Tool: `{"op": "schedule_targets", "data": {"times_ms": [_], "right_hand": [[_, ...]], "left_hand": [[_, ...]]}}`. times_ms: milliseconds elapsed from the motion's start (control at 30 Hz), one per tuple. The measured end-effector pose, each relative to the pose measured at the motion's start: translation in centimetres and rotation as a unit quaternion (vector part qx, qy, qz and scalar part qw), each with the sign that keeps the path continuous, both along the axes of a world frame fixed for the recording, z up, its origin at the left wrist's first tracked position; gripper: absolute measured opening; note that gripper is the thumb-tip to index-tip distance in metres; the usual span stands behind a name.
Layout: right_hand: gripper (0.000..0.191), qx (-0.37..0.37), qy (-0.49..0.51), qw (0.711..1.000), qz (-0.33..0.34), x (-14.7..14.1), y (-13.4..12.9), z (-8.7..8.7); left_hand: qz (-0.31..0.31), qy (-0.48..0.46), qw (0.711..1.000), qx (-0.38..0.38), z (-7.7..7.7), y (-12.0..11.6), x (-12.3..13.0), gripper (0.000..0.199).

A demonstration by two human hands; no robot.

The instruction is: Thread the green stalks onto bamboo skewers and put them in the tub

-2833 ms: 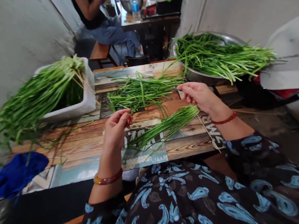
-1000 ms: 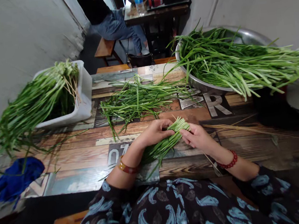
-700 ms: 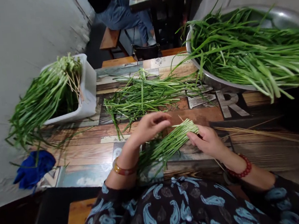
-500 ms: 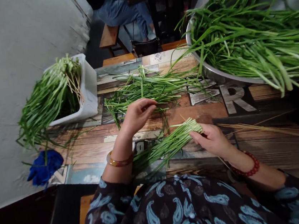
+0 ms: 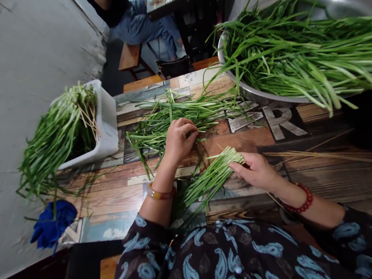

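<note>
My right hand (image 5: pixel 255 169) is closed on the pale root end of a bunch of green stalks (image 5: pixel 212 177), whose leafy ends slant down-left across the table. My left hand (image 5: pixel 182 140), a bangle on its wrist, is pinched at the near edge of a loose pile of green stalks (image 5: pixel 166 115); what its fingertips hold is too small to make out. Thin dry strands (image 5: pixel 322 154) lie on the table to the right of my right hand.
A large metal basin (image 5: pixel 261 95) heaped with greens stands at the back right. At the left, a white tub (image 5: pixel 108 121) holds greens and thin sticks. A blue glove or cloth (image 5: pixel 53 222) lies at the left edge. Beyond the table, a seated person (image 5: pixel 142 23) is partly visible.
The view has shifted slightly. My left hand has moved a little right and its fingers have drawn together. My right hand still holds the bunch.
</note>
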State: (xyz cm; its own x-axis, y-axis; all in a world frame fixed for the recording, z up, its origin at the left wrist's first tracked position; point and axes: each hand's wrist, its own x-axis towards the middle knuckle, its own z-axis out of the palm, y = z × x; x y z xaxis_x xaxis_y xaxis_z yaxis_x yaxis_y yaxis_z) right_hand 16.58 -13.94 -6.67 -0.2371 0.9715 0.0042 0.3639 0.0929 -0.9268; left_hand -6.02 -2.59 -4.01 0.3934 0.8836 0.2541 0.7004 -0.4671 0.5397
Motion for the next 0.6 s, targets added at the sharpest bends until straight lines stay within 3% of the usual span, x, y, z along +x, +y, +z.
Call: {"op": "schedule_targets", "data": {"times_ms": [67, 133, 267, 400, 600], "right_hand": [[0.025, -0.003, 0.004, 1.000, -0.001, 0.0, 0.0, 0.0], [0.026, 0.001, 0.007, 1.000, -0.002, -0.1, -0.1, 0.0], [0.026, -0.007, 0.018, 1.000, -0.008, -0.2, 0.0, 0.2], [0.027, -0.031, 0.037, 0.999, 0.010, -0.7, 0.6, 0.7], [0.024, -0.013, 0.031, 0.999, 0.014, -1.2, 1.8, 0.7]], "left_hand": [[-0.004, -0.132, 0.988, -0.085, 1.1, -1.0, 0.0, 0.009], [0.010, -0.233, 0.953, -0.191, 1.7, -2.3, 0.3, 0.014], [0.025, -0.316, 0.889, -0.330, 0.8, -4.6, 1.5, 0.023], [0.040, -0.341, 0.865, -0.365, -0.6, -5.1, 2.2, 0.033], [0.067, -0.433, 0.819, -0.370, -0.6, -4.8, 2.3, 0.028]]}}
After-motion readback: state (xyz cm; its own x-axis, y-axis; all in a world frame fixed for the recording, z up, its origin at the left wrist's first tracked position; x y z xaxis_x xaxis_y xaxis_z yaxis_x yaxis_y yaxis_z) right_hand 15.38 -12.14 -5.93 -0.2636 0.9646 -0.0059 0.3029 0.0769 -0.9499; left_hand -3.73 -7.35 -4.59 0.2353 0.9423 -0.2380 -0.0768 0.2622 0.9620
